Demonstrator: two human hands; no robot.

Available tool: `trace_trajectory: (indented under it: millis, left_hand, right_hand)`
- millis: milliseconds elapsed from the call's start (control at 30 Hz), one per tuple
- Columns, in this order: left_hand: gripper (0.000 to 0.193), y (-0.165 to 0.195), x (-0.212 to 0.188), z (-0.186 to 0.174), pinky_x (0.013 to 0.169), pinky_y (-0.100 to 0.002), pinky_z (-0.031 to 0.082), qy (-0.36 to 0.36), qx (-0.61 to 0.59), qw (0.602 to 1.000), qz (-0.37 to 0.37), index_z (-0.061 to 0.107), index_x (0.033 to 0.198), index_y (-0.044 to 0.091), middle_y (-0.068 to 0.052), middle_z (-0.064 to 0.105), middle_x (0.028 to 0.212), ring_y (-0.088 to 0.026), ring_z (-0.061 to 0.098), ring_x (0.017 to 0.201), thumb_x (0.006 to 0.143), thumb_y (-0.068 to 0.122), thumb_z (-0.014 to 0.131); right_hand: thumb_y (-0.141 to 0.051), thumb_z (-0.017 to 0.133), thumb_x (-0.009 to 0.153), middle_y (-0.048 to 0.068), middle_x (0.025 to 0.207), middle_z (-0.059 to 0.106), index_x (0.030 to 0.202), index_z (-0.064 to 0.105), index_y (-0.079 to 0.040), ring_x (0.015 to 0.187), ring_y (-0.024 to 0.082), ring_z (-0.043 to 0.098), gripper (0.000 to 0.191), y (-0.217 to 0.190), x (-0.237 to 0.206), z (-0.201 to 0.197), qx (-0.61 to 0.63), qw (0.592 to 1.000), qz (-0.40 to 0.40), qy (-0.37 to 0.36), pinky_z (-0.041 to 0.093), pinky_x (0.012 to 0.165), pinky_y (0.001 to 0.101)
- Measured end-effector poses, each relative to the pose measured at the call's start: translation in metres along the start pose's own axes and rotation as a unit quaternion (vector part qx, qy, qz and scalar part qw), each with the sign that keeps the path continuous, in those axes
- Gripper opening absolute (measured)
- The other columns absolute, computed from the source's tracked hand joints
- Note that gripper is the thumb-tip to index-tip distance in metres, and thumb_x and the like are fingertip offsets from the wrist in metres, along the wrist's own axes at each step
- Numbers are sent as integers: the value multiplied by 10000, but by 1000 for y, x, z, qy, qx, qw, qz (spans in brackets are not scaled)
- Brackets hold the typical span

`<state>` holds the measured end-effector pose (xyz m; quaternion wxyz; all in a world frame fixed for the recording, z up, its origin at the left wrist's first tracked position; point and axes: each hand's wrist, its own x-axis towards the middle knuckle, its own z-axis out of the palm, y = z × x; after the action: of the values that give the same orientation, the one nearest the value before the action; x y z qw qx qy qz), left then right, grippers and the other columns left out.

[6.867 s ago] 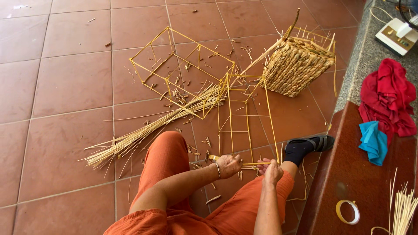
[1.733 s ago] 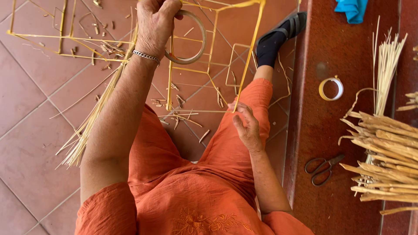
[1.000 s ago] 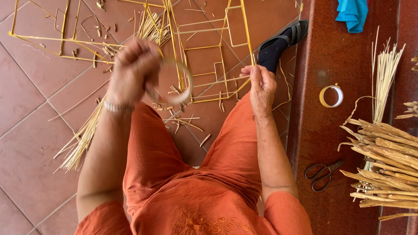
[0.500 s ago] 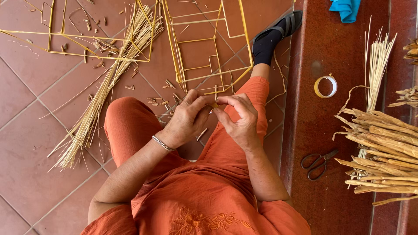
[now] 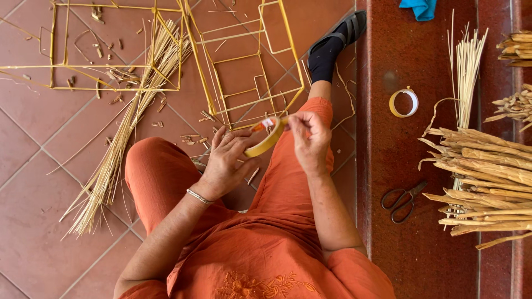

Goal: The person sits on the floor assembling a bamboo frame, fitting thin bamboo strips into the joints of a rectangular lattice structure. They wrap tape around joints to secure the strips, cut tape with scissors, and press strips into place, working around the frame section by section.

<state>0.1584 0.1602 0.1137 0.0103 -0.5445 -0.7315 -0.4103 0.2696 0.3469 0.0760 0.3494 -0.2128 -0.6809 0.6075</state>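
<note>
1. My left hand (image 5: 227, 160) cups a roll of yellow tape (image 5: 265, 139) from below, fingers curled around its rim — clamped on the roll over my orange-clad lap.
2. My right hand (image 5: 309, 138) meets the roll from the other side; its thumb and forefinger are pinched together at the top edge of the tape, where a small orange-and-white tab (image 5: 265, 124) shows.
3. The roll sits tilted between both hands, just above my right thigh, in front of a frame of thin yellow sticks (image 5: 244, 61) lying on the tiled floor (image 5: 33, 155).
4. To my left on the tiles lies a long bundle of pale straws (image 5: 119, 138), with short cut bits scattered near it.
5. On the red ledge (image 5: 388, 55) to my right: a second tape roll (image 5: 403, 102), black-handled scissors (image 5: 402, 199) and — further right — a heap of dried reeds (image 5: 482, 177).
6. My foot in a black sock and sandal (image 5: 332, 44) rests beside the ledge; a blue cloth (image 5: 419, 8) lies at the ledge's top edge.
</note>
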Motion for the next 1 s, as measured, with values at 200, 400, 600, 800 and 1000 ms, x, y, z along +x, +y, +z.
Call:
trace_trajectory:
  millis: [200, 400, 600, 800, 1000]
  left_hand:
    - [333, -2, 14, -5, 797, -345, 586, -39, -195, 977, -76, 620, 1314, -26, -126, 701, 987, -230, 704, 930, 1041, 162, 655]
    - [264, -1, 42, -2, 540, -286, 541, -43, -190, 970, -141, 676, 1203, -34, -81, 669, 776, -113, 675, 588, 1039, 171, 648]
    - [284, -3, 54, -1, 521, -266, 547, -40, -190, 972, -131, 675, 1220, -34, -70, 681, 758, -97, 680, 584, 1037, 181, 645]
    - [259, -4, 52, -1, 568, -301, 546, -22, -136, 987, -86, 697, 1180, -31, -93, 676, 736, -164, 673, 635, 1014, 167, 696]
    - [260, -4, 45, -9, 724, -319, 592, 3, -140, 990, -14, 675, 1245, -21, -100, 734, 913, -192, 724, 817, 1031, 126, 689]
  right_hand:
    - [-4, 679, 1030, 87, 1071, 664, 1011, 630, 19, 942, 118, 651, 57, 19, 26, -8, -96, 984, -136, 70, 580, 863, 258]
    - [40, 663, 1022, 100, 1220, 567, 1033, 607, 28, 1050, 139, 619, 58, 41, 47, -1, 2, 983, -145, 109, 590, 905, 273]
    - [59, 654, 1015, 174, 1230, 681, 1057, 606, 29, 1116, 172, 693, 70, 62, 57, -1, 50, 988, -97, 109, 617, 949, 282]
    - [43, 688, 1026, 171, 1133, 722, 1136, 547, -1, 1055, 183, 722, 184, 59, 61, -5, 100, 990, -51, 80, 617, 963, 298]
    - [-25, 702, 989, 65, 1062, 634, 1373, 426, -83, 967, 95, 601, 476, 47, 67, -13, 138, 989, 14, 61, 540, 915, 237]
